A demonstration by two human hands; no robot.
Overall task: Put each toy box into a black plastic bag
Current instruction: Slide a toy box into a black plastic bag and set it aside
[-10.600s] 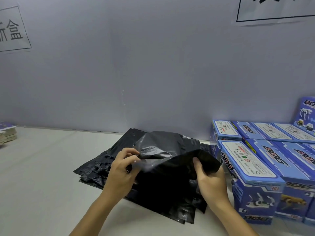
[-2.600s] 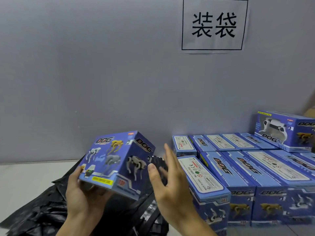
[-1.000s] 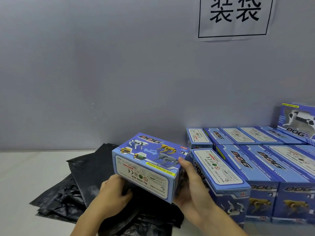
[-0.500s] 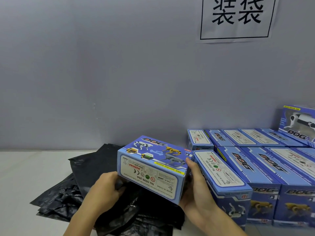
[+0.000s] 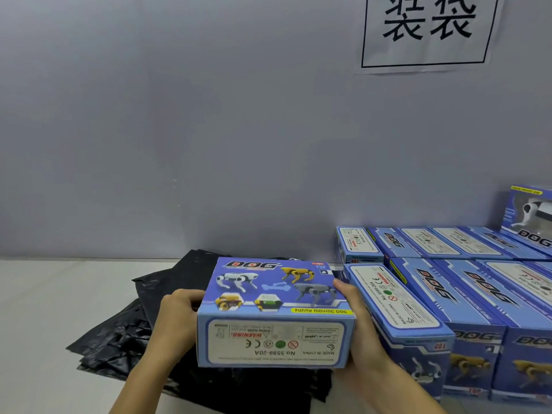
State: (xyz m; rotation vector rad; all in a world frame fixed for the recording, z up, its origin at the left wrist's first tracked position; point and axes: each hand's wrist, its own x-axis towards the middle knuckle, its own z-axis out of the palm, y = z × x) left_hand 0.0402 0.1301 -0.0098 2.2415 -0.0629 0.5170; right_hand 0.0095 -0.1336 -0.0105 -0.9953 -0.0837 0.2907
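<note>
A blue toy box printed with robot dogs is held flat above a pile of black plastic bags on the table. My left hand grips the box's left end. My right hand grips its right end, thumb on the top corner. The box's white label side faces me, upside down. The bag under the box is mostly hidden by it.
Several more blue toy boxes stand in rows at the right, close to my right hand, with one more box stacked on top at the far right. A grey wall carries a paper sign. The pale table stretches left.
The box has turned level and squared up to me, and has come slightly lower over the bags. Both hands keep their hold on its ends.
</note>
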